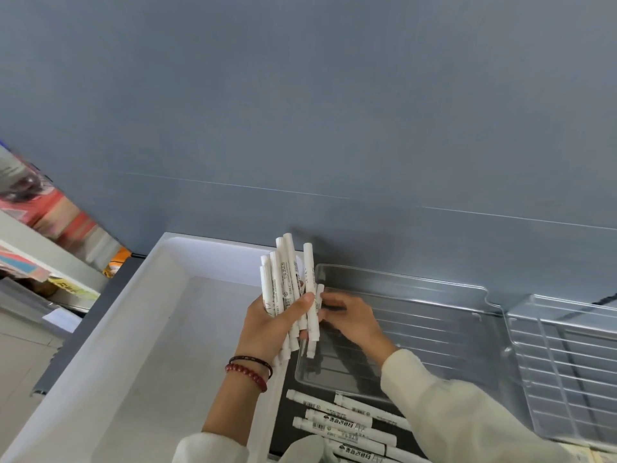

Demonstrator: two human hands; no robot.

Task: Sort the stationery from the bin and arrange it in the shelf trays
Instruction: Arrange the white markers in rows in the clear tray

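My left hand (272, 324) grips a bundle of several white markers (289, 279), held upright over the right wall of a white bin (110, 345). My right hand (352, 320) reaches in from the right, and its fingertips pinch the rightmost white marker (313, 315) of the bundle. Both hands hover above the left end of a clear plastic shelf tray (434, 315) on a dark surface. Several more white markers (337, 419) lie flat in front of that tray.
A second clear tray (567, 355) stands to the right of the first. A blue-grey wall (300, 111) rises directly behind the bin and trays. At the far left is a shelf with colourful packaged goods (40, 208).
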